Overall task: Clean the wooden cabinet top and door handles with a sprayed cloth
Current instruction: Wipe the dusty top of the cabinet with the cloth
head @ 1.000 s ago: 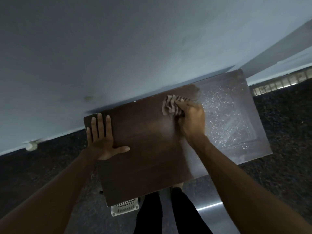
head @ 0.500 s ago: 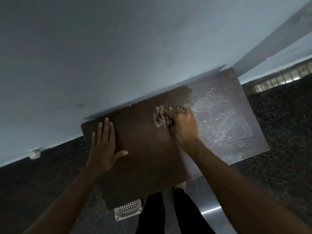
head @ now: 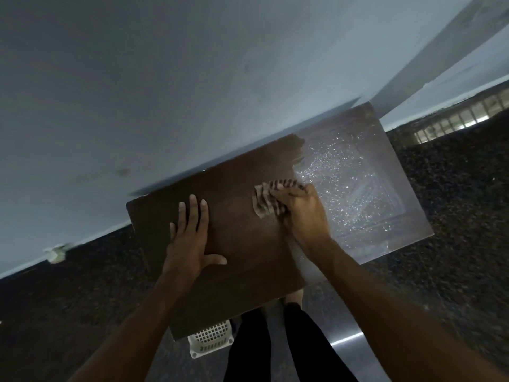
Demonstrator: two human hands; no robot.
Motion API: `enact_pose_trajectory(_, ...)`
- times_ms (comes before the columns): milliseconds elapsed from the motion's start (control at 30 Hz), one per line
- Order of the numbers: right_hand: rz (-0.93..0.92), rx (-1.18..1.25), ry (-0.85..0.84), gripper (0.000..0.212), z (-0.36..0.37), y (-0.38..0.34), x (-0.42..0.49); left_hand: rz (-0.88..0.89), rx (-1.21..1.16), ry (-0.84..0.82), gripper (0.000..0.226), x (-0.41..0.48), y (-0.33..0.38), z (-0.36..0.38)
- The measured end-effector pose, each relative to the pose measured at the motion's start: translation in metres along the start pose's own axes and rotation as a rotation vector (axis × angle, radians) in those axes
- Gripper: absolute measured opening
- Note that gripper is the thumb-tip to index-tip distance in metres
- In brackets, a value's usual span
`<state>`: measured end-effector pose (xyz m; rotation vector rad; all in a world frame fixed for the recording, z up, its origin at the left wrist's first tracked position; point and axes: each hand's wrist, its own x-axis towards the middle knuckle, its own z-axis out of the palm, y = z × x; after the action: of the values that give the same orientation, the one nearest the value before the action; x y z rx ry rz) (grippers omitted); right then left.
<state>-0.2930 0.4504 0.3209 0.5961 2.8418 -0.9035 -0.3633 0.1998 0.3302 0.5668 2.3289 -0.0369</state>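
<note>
Head view: dark brown rectangular wooden cabinet top [head: 239, 244], long axis running left to right along the grey wall [head: 192, 92]. Right hand [head: 303, 213] has its fingers curled, bunching a brown-and-cream striped cloth [head: 264, 202] against the wood at mid-top. Left hand [head: 190, 238] lies flat with straight fingers, braced on the left half. Speckled wet spray patch [head: 358, 183] lies just right of the cloth, and the right hand is nearer to it. Door handles are not visible.

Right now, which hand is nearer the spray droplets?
Right. The right hand, gripping the cloth, borders the spray droplets; the left hand lies flat well to their left.
</note>
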Motion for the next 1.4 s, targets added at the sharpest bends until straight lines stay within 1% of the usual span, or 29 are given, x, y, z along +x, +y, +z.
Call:
enact_pose_trajectory(33,0.055,0.015,0.008,0.038,0.004,-0.004,0.005,0.0,0.004,0.0,0.143,0.0,0.001,0.0)
enact_pose_trajectory(100,0.065,-0.005,0.0,0.042,0.008,-0.011,0.002,-0.01,0.017,-0.017,0.143,0.0,0.004,-0.003)
enact_pose_trajectory(200,-0.109,0.017,-0.09,0.056,0.008,-0.002,-0.037,-0.042,0.034,-0.047,0.143,-0.001,0.01,-0.007)
enact_pose_trajectory(267,-0.245,-0.031,-0.103,0.066,-0.001,0.011,-0.062,-0.058,0.041,-0.065,0.144,0.0,0.014,-0.008)
enact_pose_trajectory(300,-0.329,-0.055,-0.128,0.067,-0.008,0.019,-0.068,-0.067,0.051,-0.074,0.144,0.001,0.016,-0.009)
enact_pose_trajectory(333,-0.369,-0.063,-0.152,0.065,-0.014,0.024,-0.067,-0.074,0.056,-0.085,0.145,0.002,0.019,-0.009)
enact_pose_trajectory(367,-0.361,-0.053,-0.179,0.061,-0.021,0.027,-0.063,-0.08,0.054,-0.094,0.145,0.003,0.02,-0.009)
enact_pose_trajectory(400,-0.311,-0.074,-0.154,0.054,-0.025,0.029,-0.053,-0.084,0.048,-0.102,0.146,0.004,0.021,-0.009)
enact_pose_trajectory(433,-0.237,-0.058,-0.087,0.047,-0.021,0.031,-0.042,-0.087,0.041,-0.111,0.147,0.005,0.022,-0.009)
enact_pose_trajectory(467,-0.107,0.0,-0.023,0.042,-0.016,0.027,-0.032,-0.091,0.036,-0.117,0.147,0.006,0.021,-0.009)
enact_pose_trajectory(500,-0.029,0.004,0.004,0.042,-0.01,0.017,-0.024,-0.094,0.033,-0.119,0.148,0.007,0.021,-0.009)
enact_pose_trajectory(567,-0.046,-0.054,-0.031,0.041,0.006,0.007,-0.027,-0.091,0.03,-0.114,0.148,0.007,0.02,-0.009)
enact_pose_trajectory(667,-0.126,-0.054,-0.159,0.043,0.008,0.003,-0.058,-0.082,0.021,-0.1,0.147,0.006,0.021,-0.008)
enact_pose_trajectory(700,-0.164,-0.041,-0.176,0.049,0.005,0.007,-0.071,-0.081,0.02,-0.099,0.147,0.005,0.021,-0.008)
enact_pose_trajectory(767,-0.3,-0.068,-0.194,0.068,-0.001,0.023,-0.088,-0.083,0.025,-0.102,0.147,0.006,0.021,-0.008)
enact_pose_trajectory(833,-0.358,-0.089,-0.223,0.068,-0.012,0.033,-0.086,-0.085,0.035,-0.105,0.147,0.006,0.02,-0.007)
enact_pose_trajectory(867,-0.353,-0.093,-0.214,0.065,-0.015,0.036,-0.08,-0.083,0.038,-0.105,0.147,0.006,0.019,-0.006)
enact_pose_trajectory(900,-0.306,-0.076,-0.212,0.062,-0.016,0.037,-0.073,-0.081,0.037,-0.107,0.147,0.007,0.019,-0.006)
enact_pose_trajectory(1000,-0.134,0.03,-0.054,0.056,-0.006,0.02,-0.056,-0.08,0.034,-0.103,0.147,0.007,0.019,-0.005)
enact_pose_trajectory(1067,-0.11,0.026,0.024,0.056,0.005,0.01,-0.061,-0.073,0.039,-0.102,0.147,0.007,0.019,-0.005)
enact_pose_trajectory(1133,-0.143,0.049,-0.003,0.059,0.012,0.009,-0.081,-0.069,0.042,-0.101,0.148,0.007,0.017,-0.005)
enact_pose_trajectory(1200,-0.207,0.008,-0.052,0.063,0.016,0.022,-0.108,-0.06,0.043,-0.101,0.147,0.006,0.016,-0.005)
enact_pose_trajectory(1267,-0.239,-0.005,-0.113,0.061,0.011,0.036,-0.122,-0.05,0.037,-0.091,0.147,0.005,0.015,-0.005)
enact_pose_trajectory(1333,-0.216,-0.009,-0.13,0.057,0.001,0.044,-0.119,-0.044,0.039,-0.083,0.146,0.004,0.015,-0.005)
enact_pose_trajectory(1400,-0.164,-0.078,-0.103,0.062,-0.007,0.04,-0.106,-0.043,0.043,-0.085,0.146,0.005,0.014,-0.004)
